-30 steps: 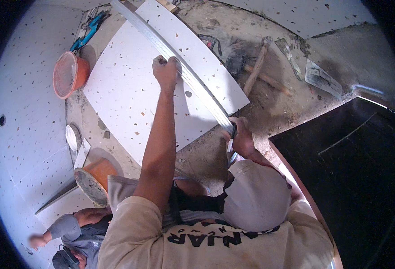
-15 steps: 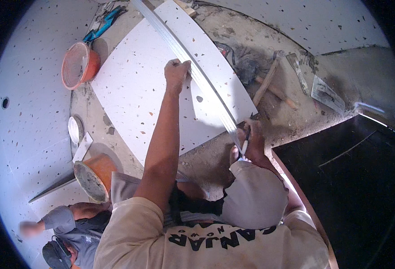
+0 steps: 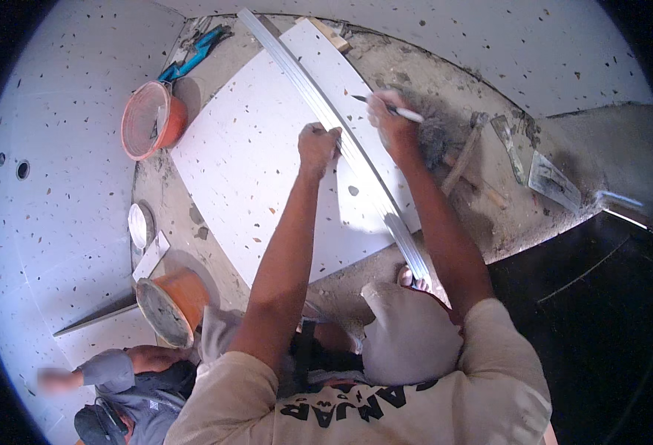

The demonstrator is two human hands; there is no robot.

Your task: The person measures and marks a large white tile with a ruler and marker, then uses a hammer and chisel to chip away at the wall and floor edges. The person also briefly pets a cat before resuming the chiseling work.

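A long silvery metal straightedge lies slantwise across a large white speckled tile, its near end by my foot. My left hand is closed at the straightedge's left edge, with the fingertips on the metal. My right hand pinches a slim pen-like marker, white at one end and dark at the other. That hand hovers over the tile's right edge, to the right of the straightedge; the dark tip points left toward it. Whether the tip touches the tile I cannot tell.
Left of the tile are an orange basin, a blue tool, a white bowl and an orange bucket. Another person is at lower left. A hammer, a trowel and a dark panel lie right.
My right hand has moved with the marker from the straightedge's near end, away from me, to beside its middle. My left hand stays on the straightedge. The whole view has shifted slightly.
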